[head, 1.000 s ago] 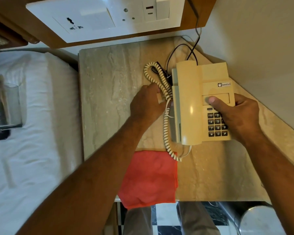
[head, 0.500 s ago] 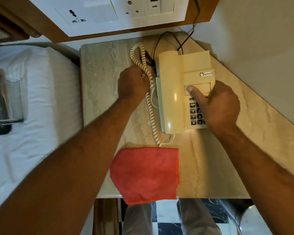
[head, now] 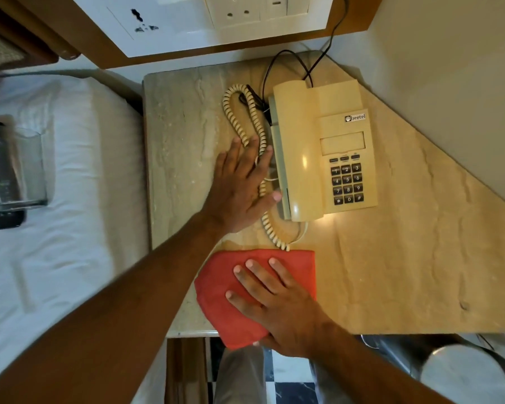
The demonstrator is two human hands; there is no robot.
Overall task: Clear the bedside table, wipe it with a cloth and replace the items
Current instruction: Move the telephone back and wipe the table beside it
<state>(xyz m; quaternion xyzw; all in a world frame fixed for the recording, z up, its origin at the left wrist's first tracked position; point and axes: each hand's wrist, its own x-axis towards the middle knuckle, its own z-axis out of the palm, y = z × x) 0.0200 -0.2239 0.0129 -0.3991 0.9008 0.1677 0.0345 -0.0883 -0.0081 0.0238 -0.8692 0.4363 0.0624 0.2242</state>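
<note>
A cream telephone (head: 321,147) with its handset on the cradle stands at the back of the marble bedside table (head: 405,258). Its coiled cord (head: 247,118) loops along its left side. My left hand (head: 242,185) is flat and open just left of the phone, fingers spread over the cord. A folded red cloth (head: 231,304) lies at the table's front edge, partly overhanging it. My right hand (head: 277,307) lies on the cloth, fingers on top and thumb under the overhanging edge.
A white bed (head: 59,228) lies to the left, with a clear glass holder (head: 15,167) and a dark remote on it. A socket panel (head: 199,18) is on the wall behind. A metal bin (head: 461,371) stands on the floor at the lower right.
Both hands let go of the phone, which now rests at the back of the table. My right hand moved down onto the red cloth; my left hand opened beside the cord.
</note>
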